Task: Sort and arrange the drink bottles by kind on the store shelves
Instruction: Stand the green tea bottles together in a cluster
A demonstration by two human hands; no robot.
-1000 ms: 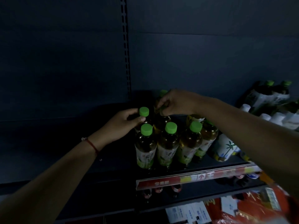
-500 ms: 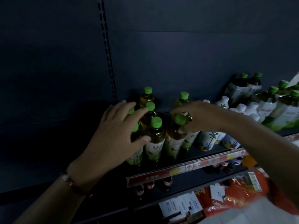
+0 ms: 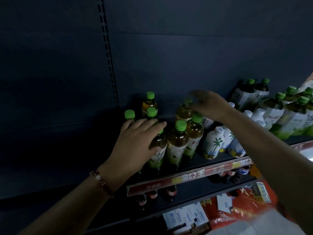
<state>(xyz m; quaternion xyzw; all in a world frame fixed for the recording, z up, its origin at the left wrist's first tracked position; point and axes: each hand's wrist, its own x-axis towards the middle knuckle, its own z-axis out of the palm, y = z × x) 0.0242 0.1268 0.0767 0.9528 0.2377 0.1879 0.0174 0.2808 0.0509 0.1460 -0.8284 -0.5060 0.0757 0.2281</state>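
Note:
Several green tea bottles with bright green caps stand clustered at the left end of the dark shelf (image 3: 194,164). My left hand (image 3: 135,143) lies over the front-left green tea bottle (image 3: 156,150), fingers across its cap and thumb against its side. Beside it stands another front bottle (image 3: 177,143). My right hand (image 3: 210,104) is blurred and hovers with fingers apart by the cap of a back-row bottle (image 3: 183,112); it holds nothing. White coconut drink bottles (image 3: 213,145) stand just right of the cluster.
Larger green tea bottles (image 3: 277,116) fill the shelf's right end. A red price strip (image 3: 186,177) runs along the shelf's front edge. Dark cola bottles (image 3: 171,192) stand on the shelf below. A red bag (image 3: 245,206) and papers lie at the bottom right.
My right hand has left the front bottles, risen toward the back-row bottle and spread its fingers. My left hand stays on the front-left bottle, slightly lower on it.

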